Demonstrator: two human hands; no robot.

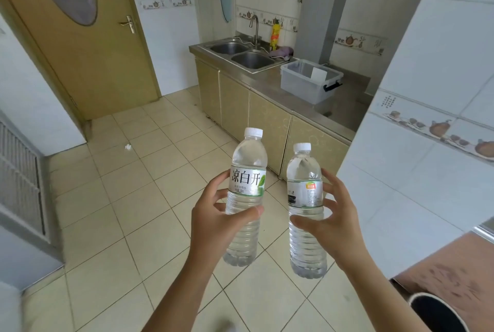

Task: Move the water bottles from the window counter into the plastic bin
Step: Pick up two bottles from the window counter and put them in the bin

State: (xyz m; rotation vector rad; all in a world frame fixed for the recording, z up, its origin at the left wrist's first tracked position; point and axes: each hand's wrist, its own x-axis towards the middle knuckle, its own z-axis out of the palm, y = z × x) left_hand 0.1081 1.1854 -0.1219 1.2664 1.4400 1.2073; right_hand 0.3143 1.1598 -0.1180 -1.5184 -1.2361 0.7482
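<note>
While the left hand [213,214] and right hand [331,214] each wrap a water bottle [247,192] upright at mid-body, the plastic bin [310,81], well beyond both grips, appears bottle-free, so delivery remains.

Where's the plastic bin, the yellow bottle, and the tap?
plastic bin [299,85]: head view, on its clear front wall.
yellow bottle [275,34]: head view, on the middle of its body.
tap [255,29]: head view, on its upright neck.
</note>
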